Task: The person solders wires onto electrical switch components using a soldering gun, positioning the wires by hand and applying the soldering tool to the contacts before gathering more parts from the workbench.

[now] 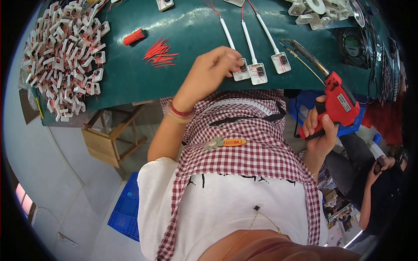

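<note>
My left hand (pixel 212 75) is over the near edge of the green table, fingers bent and close together. Its fingertips reach the left one of three small white plastic housings (pixel 241 75); whether they pinch anything is hidden. That housing, the middle housing (pixel 258 79) and the right housing (pixel 281 67) each hold a small black part with thin red wires, and from each a white tube (pixel 248 42) runs away from me. My right hand (pixel 321 128) grips a red soldering gun (pixel 340 104) by its handle. The gun's metal tip and thin feed tube point toward the right housing, apart from it.
A large heap of wired white housings (pixel 65 56) covers the table's left end. Short red sleeves (pixel 160 53) lie loose beside a bundle of red sleeves (pixel 134 37). A black fan (pixel 353 47) and white plastic parts (pixel 311 13) stand at right. Another person (pixel 370 187) sits at lower right.
</note>
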A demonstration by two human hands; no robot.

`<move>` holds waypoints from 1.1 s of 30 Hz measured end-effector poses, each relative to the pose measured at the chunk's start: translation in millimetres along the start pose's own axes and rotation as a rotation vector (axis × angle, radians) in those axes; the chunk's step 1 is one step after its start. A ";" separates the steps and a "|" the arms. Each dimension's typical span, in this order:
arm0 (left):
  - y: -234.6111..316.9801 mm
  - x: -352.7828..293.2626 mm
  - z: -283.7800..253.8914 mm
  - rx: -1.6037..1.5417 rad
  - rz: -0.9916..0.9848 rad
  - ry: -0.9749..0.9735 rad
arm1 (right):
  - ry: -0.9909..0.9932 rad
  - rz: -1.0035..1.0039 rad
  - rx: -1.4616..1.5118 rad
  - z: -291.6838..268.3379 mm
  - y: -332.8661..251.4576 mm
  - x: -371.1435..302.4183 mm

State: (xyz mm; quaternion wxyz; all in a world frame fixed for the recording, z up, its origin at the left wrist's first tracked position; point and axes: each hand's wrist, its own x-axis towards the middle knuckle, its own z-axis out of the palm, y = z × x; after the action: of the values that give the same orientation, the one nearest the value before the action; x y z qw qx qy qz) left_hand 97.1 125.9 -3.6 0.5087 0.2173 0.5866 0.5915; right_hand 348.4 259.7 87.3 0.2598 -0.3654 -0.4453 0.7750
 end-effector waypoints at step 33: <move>-9.3 -1.9 14.9 0.446 0.354 0.245 | -0.046 0.200 -0.326 21.6 -21.9 -12.4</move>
State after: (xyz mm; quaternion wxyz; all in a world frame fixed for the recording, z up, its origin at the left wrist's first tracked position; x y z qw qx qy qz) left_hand 113.7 129.4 -8.3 0.2630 0.3493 0.7121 0.5493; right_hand 340.3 250.0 117.9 0.1086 -0.4273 -0.5321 0.7228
